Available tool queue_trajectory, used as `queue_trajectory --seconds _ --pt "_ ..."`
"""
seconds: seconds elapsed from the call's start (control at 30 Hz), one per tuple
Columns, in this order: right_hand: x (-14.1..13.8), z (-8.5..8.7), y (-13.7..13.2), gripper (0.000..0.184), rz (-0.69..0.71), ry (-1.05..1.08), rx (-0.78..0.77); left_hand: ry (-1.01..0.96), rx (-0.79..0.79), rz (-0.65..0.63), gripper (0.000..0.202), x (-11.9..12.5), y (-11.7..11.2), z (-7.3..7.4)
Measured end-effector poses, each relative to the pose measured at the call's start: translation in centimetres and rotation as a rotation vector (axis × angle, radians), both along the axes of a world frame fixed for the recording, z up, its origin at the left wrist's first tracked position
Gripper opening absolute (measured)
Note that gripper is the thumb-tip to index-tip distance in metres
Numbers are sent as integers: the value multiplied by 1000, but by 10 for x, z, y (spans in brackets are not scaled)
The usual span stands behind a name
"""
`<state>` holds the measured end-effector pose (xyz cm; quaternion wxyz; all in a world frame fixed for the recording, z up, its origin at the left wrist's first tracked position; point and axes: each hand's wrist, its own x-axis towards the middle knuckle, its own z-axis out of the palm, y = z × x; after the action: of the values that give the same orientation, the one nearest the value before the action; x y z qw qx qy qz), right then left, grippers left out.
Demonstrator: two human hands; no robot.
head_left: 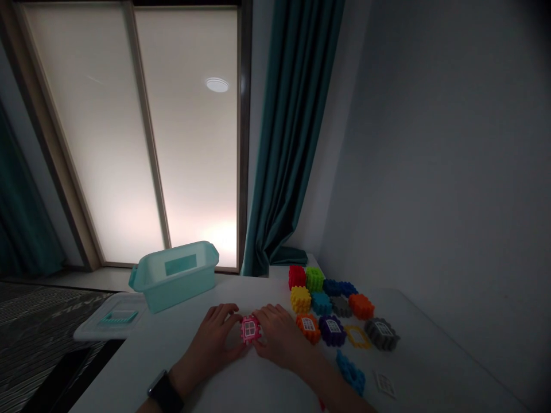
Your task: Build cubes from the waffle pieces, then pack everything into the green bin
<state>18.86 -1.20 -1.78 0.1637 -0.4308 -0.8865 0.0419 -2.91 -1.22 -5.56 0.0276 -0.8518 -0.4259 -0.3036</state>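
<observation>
A pink building block (250, 329) with a white window frame on its face is held between both hands, at the middle of the table's near side. My left hand (220, 334) grips its left side with thumb and fingers; a dark watch sits on that wrist. From the right, my right hand (278, 335) closes on the block's other side. Just right of that hand lie an orange block (308, 327) and a purple block (333, 330), each with a white window. Part of a red piece is hidden beneath my right forearm.
Several stacked blocks stand on the right, among them red (297, 277), green (314, 279) and yellow (300, 299). A grey stack (381, 334), yellow frame (357, 336), blue piece (350, 373) and white window piece (385, 384) lie nearer. A teal bin (181, 292) and its lid (109, 330) are left.
</observation>
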Motion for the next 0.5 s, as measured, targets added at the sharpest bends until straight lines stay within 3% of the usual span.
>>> queue_trajectory --seconds 0.13,0.37,0.5 --pt "11 17 1 45 -22 53 43 -42 37 -25 51 6 9 11" --pt "34 41 8 51 -43 166 163 -162 33 -113 49 27 28 51" --pt "47 49 16 51 -28 206 203 -222 30 -165 54 38 41 64"
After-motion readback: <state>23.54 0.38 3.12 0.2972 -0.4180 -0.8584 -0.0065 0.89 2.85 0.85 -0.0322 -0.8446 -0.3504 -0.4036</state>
